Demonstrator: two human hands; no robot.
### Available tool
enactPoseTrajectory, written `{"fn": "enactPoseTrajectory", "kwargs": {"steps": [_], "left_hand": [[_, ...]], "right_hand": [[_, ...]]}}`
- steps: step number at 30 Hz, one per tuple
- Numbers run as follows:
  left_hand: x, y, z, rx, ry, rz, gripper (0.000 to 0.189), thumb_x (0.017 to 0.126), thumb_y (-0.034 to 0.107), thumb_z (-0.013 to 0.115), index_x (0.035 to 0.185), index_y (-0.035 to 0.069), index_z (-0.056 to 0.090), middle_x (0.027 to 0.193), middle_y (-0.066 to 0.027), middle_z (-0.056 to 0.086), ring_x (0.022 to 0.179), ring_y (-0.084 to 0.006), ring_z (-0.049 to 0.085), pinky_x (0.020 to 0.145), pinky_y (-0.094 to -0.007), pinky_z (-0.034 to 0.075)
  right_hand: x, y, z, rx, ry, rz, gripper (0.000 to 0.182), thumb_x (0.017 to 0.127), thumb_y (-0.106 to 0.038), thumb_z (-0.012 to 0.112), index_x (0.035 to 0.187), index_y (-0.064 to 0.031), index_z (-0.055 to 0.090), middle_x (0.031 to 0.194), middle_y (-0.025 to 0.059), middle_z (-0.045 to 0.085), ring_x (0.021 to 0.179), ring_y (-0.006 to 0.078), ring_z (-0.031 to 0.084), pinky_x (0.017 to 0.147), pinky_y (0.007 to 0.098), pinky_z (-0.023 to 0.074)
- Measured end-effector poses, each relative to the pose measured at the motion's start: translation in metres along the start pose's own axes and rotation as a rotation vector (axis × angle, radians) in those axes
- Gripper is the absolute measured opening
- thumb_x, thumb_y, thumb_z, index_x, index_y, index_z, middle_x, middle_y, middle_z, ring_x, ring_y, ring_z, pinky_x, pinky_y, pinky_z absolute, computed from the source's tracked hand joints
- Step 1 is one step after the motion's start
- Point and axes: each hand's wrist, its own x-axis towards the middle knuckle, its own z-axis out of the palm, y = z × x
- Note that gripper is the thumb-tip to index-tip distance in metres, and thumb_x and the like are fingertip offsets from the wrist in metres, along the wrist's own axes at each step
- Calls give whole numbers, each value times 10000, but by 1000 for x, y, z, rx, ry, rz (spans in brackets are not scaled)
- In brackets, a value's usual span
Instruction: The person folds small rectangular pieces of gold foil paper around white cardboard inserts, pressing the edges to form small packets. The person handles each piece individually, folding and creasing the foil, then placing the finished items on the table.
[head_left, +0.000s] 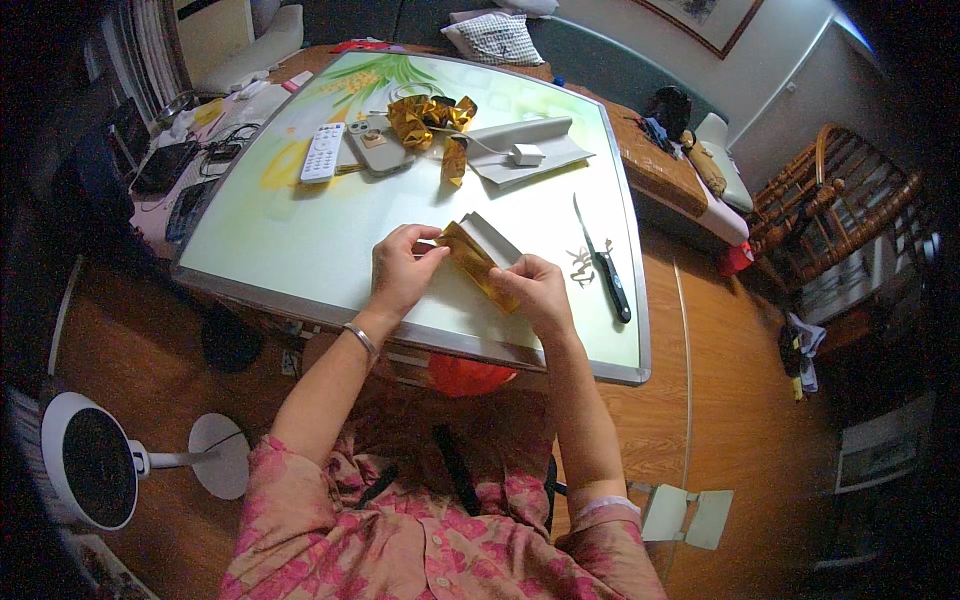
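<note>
A strip of shiny gold foil paper (477, 268), partly folded along its length, is held above the near part of the table. My left hand (405, 266) pinches its upper left end between thumb and forefinger. Near the lower right end, my right hand (534, 291) grips its edge. A grey-white strip of paper (492, 238) lies along the far side of the foil; whether the two are joined I cannot tell. To the right, a black-handled knife (610, 283) lies beside small brown scraps (581, 268). Folded gold foil pieces (420, 124) sit farther back.
On the table (300, 247) are a white remote control (323, 153), a phone (381, 150), a white charger (526, 154) with its cable, and a grey-white paper sheet (559, 133). A white fan (94, 460) stands at the lower left; a rattan chair (832, 202) is at the right.
</note>
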Motion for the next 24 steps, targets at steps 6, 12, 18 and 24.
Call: {"fn": "enactPoseTrajectory", "kwargs": {"steps": [6, 12, 18, 24], "left_hand": [[-3, -4, 0, -21, 27, -1, 289, 771, 33, 681, 1055, 7, 634, 914, -75, 678, 757, -121, 647, 673, -247, 525], [-6, -6, -2, -12, 39, 56, 256, 745, 52, 684, 996, 8, 657, 897, -98, 664, 703, -152, 647, 645, -262, 531], [-2, -2, -4, 194, -55, 150, 268, 699, 39, 698, 964, 24, 659, 813, -83, 628, 665, -149, 600, 629, -287, 506], [2, -2, -5, 248, -65, 112, 284, 713, 25, 681, 996, 42, 656, 844, -75, 641, 709, -153, 601, 666, -284, 499]], "right_hand": [[1, 1, -2, 17, -24, -11, 229, 753, -135, 741, 660, -49, 551, 636, 8, 562, 551, 78, 486, 480, 232, 390], [0, -2, -3, 99, -51, 28, 215, 775, -163, 722, 666, -70, 561, 623, -1, 547, 553, 69, 457, 527, 223, 378], [8, 10, -3, 29, 79, -86, 151, 821, -121, 652, 766, 4, 587, 707, 31, 589, 634, 94, 536, 577, 235, 440], [9, -7, -17, 86, 318, -304, 255, 850, -43, 581, 1092, 35, 590, 803, 62, 607, 710, 107, 565, 648, 232, 473]]}}
